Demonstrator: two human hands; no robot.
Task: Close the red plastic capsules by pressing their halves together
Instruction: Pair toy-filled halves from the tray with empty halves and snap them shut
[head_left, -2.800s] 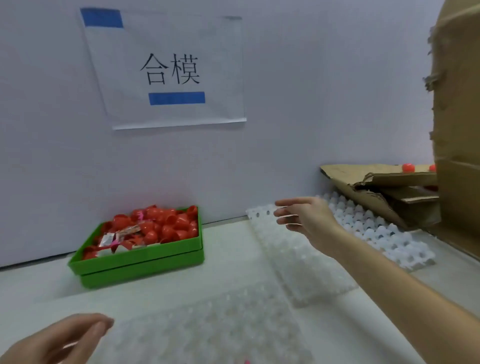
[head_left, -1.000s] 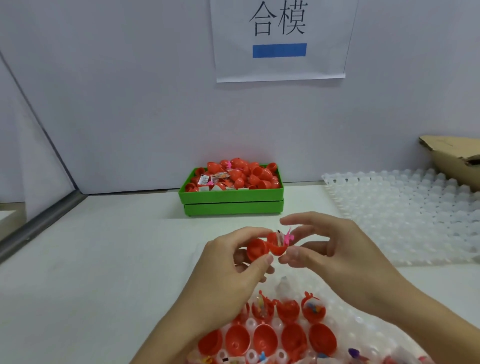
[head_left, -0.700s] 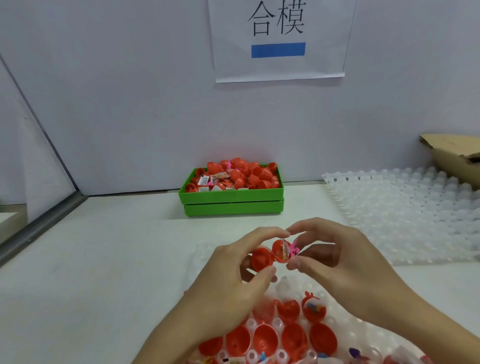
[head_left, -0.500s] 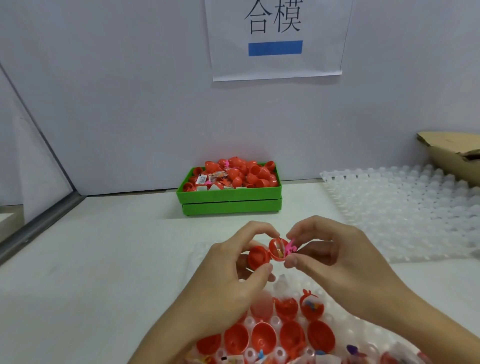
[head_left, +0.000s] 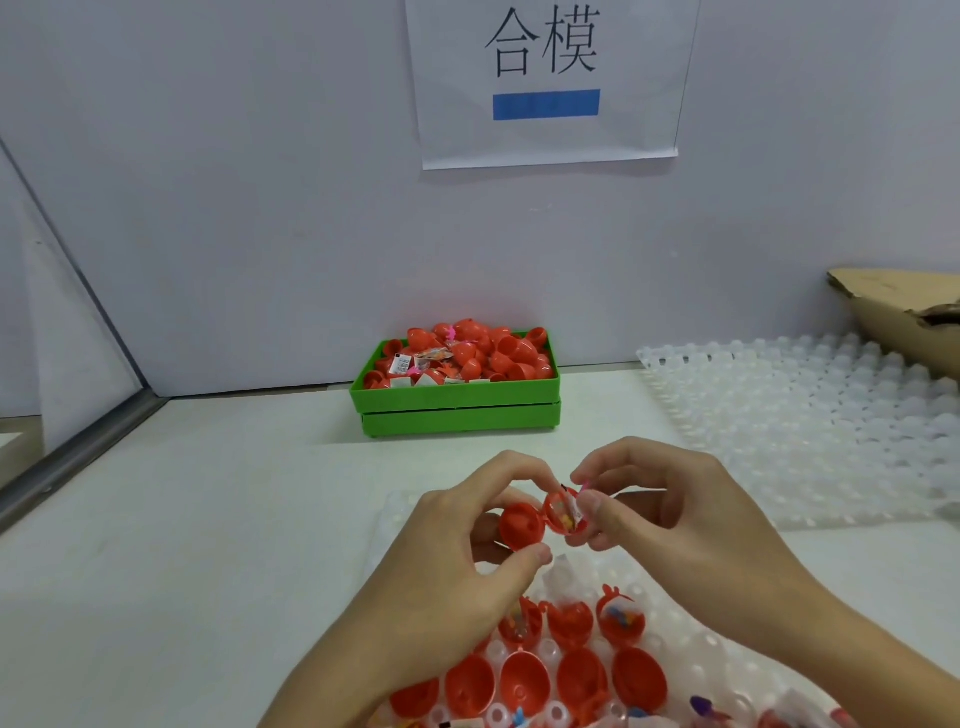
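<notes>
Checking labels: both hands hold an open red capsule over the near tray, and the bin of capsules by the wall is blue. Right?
Not quite: the bin by the wall is green, not blue, as the head view shows. The rest holds: the left hand and right hand hold an open red capsule over the near tray.

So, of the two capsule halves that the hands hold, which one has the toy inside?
The half in the right hand: this filled half shows paper and coloured bits inside. The half in the left hand, the plain half, shows only red.
</notes>
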